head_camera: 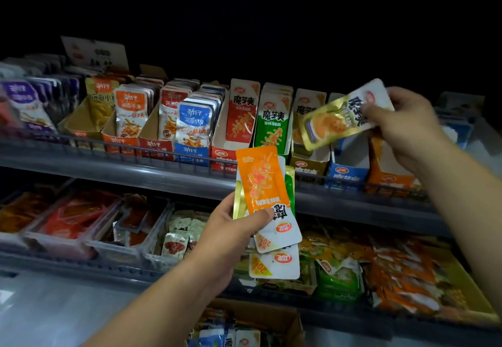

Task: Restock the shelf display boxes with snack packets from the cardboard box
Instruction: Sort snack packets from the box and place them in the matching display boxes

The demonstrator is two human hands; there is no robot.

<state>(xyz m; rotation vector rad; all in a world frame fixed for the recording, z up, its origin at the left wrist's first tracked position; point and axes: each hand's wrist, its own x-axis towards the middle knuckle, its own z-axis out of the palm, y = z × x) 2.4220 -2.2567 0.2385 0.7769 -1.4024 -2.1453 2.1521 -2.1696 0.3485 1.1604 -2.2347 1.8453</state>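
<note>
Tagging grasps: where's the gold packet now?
Head view, upper right: gold packet, pinched by the right hand, tilted in front of the gold display box on the upper shelf.

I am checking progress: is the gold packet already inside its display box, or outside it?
Outside. The right hand pinches the gold packet, tilted, in front of the gold display box, not inside it.

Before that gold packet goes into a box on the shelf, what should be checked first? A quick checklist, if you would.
1. Right hand grips the gold packet: ok.
2. Packet matches the gold display box: ok.
3. Packet upright for slotting: not ok, it lies tilted.
4. Room at the box's front: ok.
5. Left hand grips the spare packets: ok.
</note>
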